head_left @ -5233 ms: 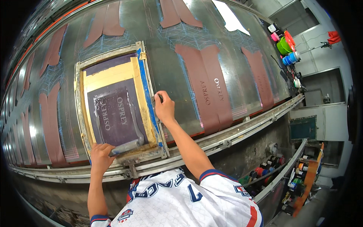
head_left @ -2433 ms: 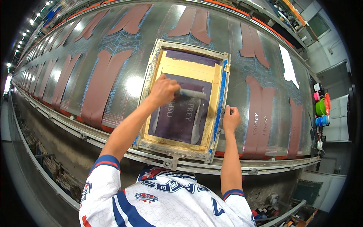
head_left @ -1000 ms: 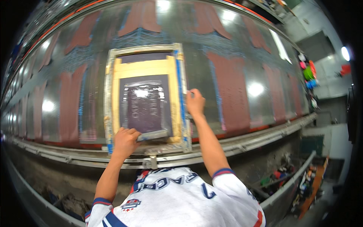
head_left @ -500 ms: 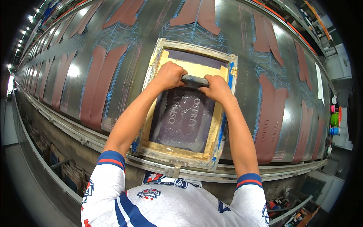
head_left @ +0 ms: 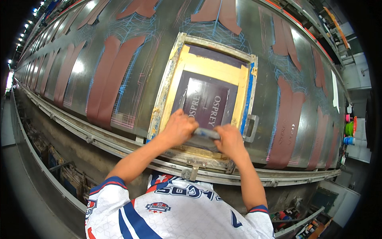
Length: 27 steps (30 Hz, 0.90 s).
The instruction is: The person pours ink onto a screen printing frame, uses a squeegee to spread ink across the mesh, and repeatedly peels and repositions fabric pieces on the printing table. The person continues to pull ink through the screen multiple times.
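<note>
A squeegee (head_left: 207, 133) is gripped by both hands — the left hand (head_left: 180, 128) and the right hand (head_left: 230, 139) are closed around its ends — and it is held across the near end of a wooden-framed printing screen (head_left: 207, 99). The screen (edged with yellow and blue tape) is laid flat on a long, glossy grey printing table (head_left: 159, 71), on which brown fabric pieces (head_left: 109, 75) are spread in rows. A metal rail (head_left: 99, 139) is seen along the table's near edge. Coloured containers (head_left: 349, 129) are visible at the far right, and ceiling lights are reflected in the surface.
</note>
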Each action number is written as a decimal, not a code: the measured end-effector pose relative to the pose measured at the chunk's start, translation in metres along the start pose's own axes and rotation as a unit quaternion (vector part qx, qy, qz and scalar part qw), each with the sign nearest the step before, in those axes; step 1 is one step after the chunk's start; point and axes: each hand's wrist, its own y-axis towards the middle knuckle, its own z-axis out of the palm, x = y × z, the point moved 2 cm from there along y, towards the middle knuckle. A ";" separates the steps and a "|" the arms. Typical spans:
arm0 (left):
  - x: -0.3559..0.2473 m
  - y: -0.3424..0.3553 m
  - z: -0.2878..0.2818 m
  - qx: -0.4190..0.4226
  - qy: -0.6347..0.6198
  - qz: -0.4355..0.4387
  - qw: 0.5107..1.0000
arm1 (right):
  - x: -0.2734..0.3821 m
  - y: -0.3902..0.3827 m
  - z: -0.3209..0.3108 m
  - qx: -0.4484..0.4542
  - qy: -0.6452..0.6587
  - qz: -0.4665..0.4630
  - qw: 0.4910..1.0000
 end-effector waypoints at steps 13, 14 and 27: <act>0.102 0.153 -0.012 -0.075 0.041 -0.003 0.996 | -0.089 0.149 -0.053 -0.069 -0.002 0.050 0.996; 0.096 0.150 -0.010 -0.078 0.041 -0.002 0.996 | -0.082 0.143 -0.055 -0.062 0.010 0.062 0.996; -0.027 -0.049 0.013 -0.060 0.035 0.001 0.998 | 0.028 -0.035 0.013 -0.033 0.043 0.009 0.998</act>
